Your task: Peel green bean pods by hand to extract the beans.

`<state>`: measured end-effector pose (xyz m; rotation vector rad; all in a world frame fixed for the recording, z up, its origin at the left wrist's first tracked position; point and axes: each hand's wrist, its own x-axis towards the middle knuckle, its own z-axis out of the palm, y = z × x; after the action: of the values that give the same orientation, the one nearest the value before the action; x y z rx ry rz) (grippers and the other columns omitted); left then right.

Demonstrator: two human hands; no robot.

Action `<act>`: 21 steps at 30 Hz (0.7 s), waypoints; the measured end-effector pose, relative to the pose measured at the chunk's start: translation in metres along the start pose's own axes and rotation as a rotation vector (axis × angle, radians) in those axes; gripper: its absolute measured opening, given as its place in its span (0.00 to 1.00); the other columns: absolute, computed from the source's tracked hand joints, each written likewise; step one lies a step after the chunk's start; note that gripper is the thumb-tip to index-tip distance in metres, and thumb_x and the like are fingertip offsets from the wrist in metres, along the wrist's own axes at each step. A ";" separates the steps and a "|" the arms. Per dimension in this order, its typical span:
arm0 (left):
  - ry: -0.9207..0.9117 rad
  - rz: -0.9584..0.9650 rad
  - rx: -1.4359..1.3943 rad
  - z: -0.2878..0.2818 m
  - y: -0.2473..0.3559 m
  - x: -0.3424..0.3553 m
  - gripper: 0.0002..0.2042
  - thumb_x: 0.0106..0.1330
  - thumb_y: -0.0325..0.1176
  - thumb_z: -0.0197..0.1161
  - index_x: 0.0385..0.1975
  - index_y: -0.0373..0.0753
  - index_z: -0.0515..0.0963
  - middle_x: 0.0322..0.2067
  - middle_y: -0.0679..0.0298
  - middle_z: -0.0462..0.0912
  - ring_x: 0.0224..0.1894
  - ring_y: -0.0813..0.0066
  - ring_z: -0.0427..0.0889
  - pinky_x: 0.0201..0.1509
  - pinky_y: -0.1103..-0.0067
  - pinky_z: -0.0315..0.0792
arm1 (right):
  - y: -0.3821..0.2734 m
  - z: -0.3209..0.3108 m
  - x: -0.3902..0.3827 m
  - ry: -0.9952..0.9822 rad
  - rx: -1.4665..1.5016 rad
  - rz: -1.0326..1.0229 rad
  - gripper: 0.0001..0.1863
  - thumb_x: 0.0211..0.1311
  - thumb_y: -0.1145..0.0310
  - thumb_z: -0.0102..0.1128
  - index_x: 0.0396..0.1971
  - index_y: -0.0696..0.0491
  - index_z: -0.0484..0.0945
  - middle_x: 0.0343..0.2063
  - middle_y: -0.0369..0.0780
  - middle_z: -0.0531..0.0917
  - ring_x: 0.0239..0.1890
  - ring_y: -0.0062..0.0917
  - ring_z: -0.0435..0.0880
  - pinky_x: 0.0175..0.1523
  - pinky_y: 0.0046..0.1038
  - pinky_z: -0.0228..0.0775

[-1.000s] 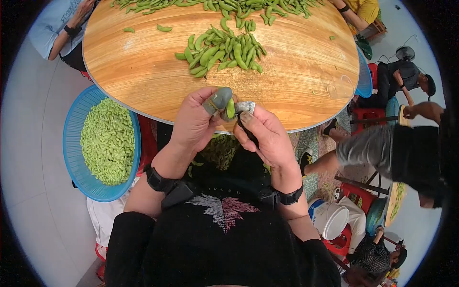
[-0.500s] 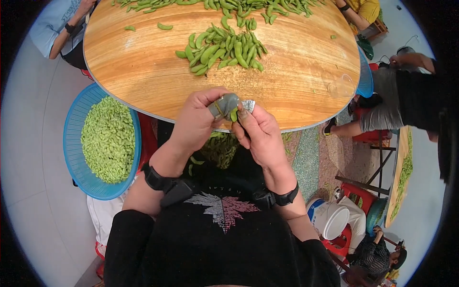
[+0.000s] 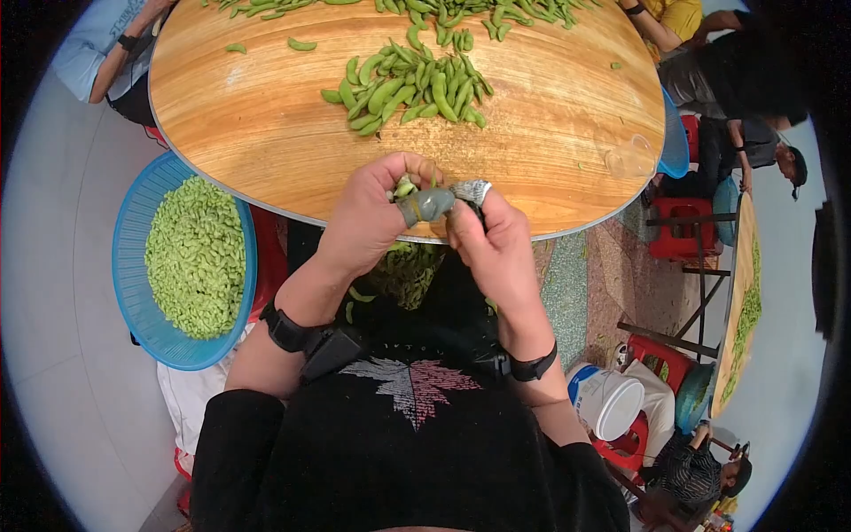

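My left hand (image 3: 368, 213) and my right hand (image 3: 492, 253) meet at the near edge of the wooden table (image 3: 266, 151). A grey cover (image 3: 427, 206) sits on my left thumb, with a band round it. Pale green beans (image 3: 405, 187) show in the curl of my left fingers. A whitish wrap (image 3: 470, 191) covers a finger of my right hand, whose thumb and fingers are pinched beside the grey thumb; what they grip is hidden. Ahead of both hands lies a pile of green soybean pods (image 3: 408, 87).
A blue basket (image 3: 126, 266) of shelled beans stands at my left, below table height. More pods (image 3: 461, 11) lie at the far side. A clear plastic cup (image 3: 629, 158) is on the right. Other people sit around; a white bucket (image 3: 612, 403) and red stools (image 3: 678, 226) are at right.
The green pod between my hands no longer shows there; pale beans now show in my left fingers. My left thumb has turned toward my right hand. At right, a standing person has moved farther off.
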<state>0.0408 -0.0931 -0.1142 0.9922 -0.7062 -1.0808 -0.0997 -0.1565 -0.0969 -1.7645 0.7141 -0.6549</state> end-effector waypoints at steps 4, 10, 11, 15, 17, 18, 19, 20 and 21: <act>-0.070 -0.003 0.017 -0.004 0.005 -0.001 0.06 0.58 0.24 0.61 0.35 0.36 0.76 0.30 0.71 0.76 0.31 0.88 0.72 0.34 0.88 0.66 | -0.002 -0.008 0.005 -0.122 0.629 0.295 0.07 0.66 0.71 0.46 0.30 0.56 0.73 0.14 0.27 0.66 0.13 0.09 0.58 0.18 0.13 0.47; -0.030 -0.079 -0.250 -0.009 0.006 -0.004 0.07 0.60 0.24 0.59 0.38 0.34 0.77 0.30 0.69 0.78 0.28 0.88 0.72 0.28 0.90 0.64 | -0.008 -0.006 0.009 -0.156 0.608 0.268 0.08 0.66 0.71 0.46 0.33 0.56 0.74 0.15 0.27 0.67 0.14 0.08 0.58 0.20 0.13 0.48; -0.032 -0.054 -0.255 -0.011 0.004 -0.005 0.07 0.61 0.24 0.58 0.39 0.34 0.77 0.31 0.68 0.78 0.28 0.88 0.72 0.28 0.90 0.64 | -0.008 -0.007 0.008 -0.153 0.605 0.268 0.08 0.66 0.71 0.46 0.33 0.56 0.74 0.15 0.27 0.67 0.14 0.08 0.58 0.20 0.13 0.48; -0.068 -0.102 -0.128 -0.024 0.011 -0.009 0.09 0.61 0.23 0.56 0.41 0.34 0.77 0.32 0.69 0.79 0.28 0.86 0.72 0.30 0.89 0.65 | -0.004 -0.018 0.015 -0.290 0.165 0.148 0.08 0.63 0.70 0.49 0.37 0.58 0.74 0.15 0.30 0.71 0.19 0.11 0.66 0.25 0.16 0.59; -0.100 -0.117 0.056 -0.018 0.019 -0.010 0.10 0.60 0.22 0.56 0.41 0.34 0.77 0.30 0.69 0.79 0.28 0.85 0.73 0.31 0.88 0.66 | 0.001 -0.024 0.033 -0.276 -0.008 0.088 0.09 0.62 0.71 0.50 0.38 0.59 0.74 0.16 0.31 0.71 0.21 0.12 0.67 0.27 0.18 0.62; -0.129 -0.132 0.240 -0.014 0.021 -0.011 0.12 0.59 0.22 0.55 0.42 0.34 0.77 0.29 0.70 0.78 0.29 0.84 0.74 0.32 0.87 0.67 | 0.007 -0.028 0.052 -0.103 -0.268 0.030 0.10 0.60 0.69 0.52 0.37 0.59 0.74 0.17 0.36 0.74 0.22 0.21 0.71 0.28 0.24 0.64; -0.134 -0.132 0.240 -0.011 0.022 -0.013 0.12 0.59 0.22 0.55 0.42 0.34 0.77 0.29 0.70 0.78 0.29 0.84 0.74 0.32 0.87 0.67 | 0.011 -0.030 0.069 0.073 -0.525 -0.027 0.11 0.58 0.67 0.55 0.37 0.59 0.75 0.18 0.40 0.77 0.23 0.30 0.75 0.29 0.29 0.67; -0.190 -0.121 0.342 -0.008 0.022 -0.013 0.12 0.58 0.22 0.55 0.41 0.34 0.77 0.28 0.70 0.78 0.30 0.83 0.74 0.33 0.86 0.68 | 0.013 -0.033 0.079 0.255 -0.783 -0.087 0.13 0.56 0.66 0.57 0.36 0.59 0.76 0.20 0.45 0.80 0.24 0.39 0.79 0.31 0.35 0.69; -0.247 -0.109 0.445 -0.006 0.022 -0.013 0.12 0.57 0.22 0.54 0.40 0.34 0.77 0.27 0.70 0.78 0.30 0.83 0.74 0.34 0.85 0.68 | 0.014 -0.034 0.082 0.263 -0.788 -0.088 0.13 0.56 0.66 0.57 0.36 0.59 0.76 0.20 0.45 0.80 0.24 0.39 0.79 0.31 0.35 0.69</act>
<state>0.0503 -0.0760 -0.0963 1.2980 -1.1384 -1.1800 -0.0713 -0.2418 -0.0938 -2.4612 1.1911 -0.7275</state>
